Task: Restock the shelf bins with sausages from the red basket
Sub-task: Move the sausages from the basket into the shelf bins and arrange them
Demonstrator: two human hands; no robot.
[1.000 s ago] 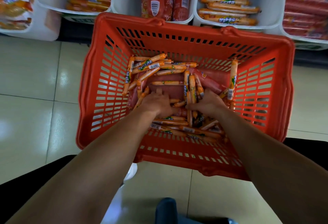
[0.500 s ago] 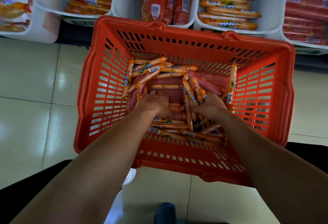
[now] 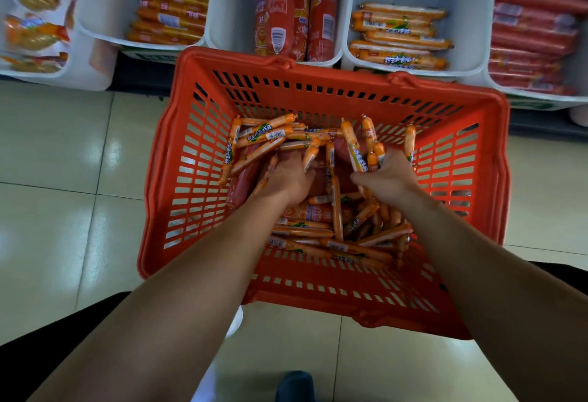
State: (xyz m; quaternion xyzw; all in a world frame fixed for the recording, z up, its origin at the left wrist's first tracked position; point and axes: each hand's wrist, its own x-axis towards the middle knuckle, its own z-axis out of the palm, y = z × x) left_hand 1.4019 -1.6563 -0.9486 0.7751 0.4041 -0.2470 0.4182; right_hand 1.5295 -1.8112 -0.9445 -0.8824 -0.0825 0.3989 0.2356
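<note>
A red plastic basket (image 3: pixel 191 178) stands on the tiled floor in front of the shelf, filled with many small orange sausages (image 3: pixel 305 231). Both hands are inside it. My right hand (image 3: pixel 389 180) is closed around a bunch of orange sausages (image 3: pixel 361 150) that stick up above the pile. My left hand (image 3: pixel 286 178) grips a few sausages near the basket's middle, with one sausage (image 3: pixel 310 156) poking out past its fingers. White shelf bins (image 3: pixel 413 73) line the top; one holds stacked orange sausage packs (image 3: pixel 399 35).
More white bins hold orange packs (image 3: pixel 171 10), upright red sausage packs (image 3: pixel 296 10) and red packs (image 3: pixel 534 26) at the far right. Snack bags (image 3: pixel 31 29) fill the left bin. Pale floor tiles (image 3: pixel 63 178) surround the basket. A dark shoe (image 3: pixel 294 385) shows at the bottom.
Both hands have closed on sausages and risen out of the pile, the right lifting a bunch upward. The view has tilted up a little toward the bins.
</note>
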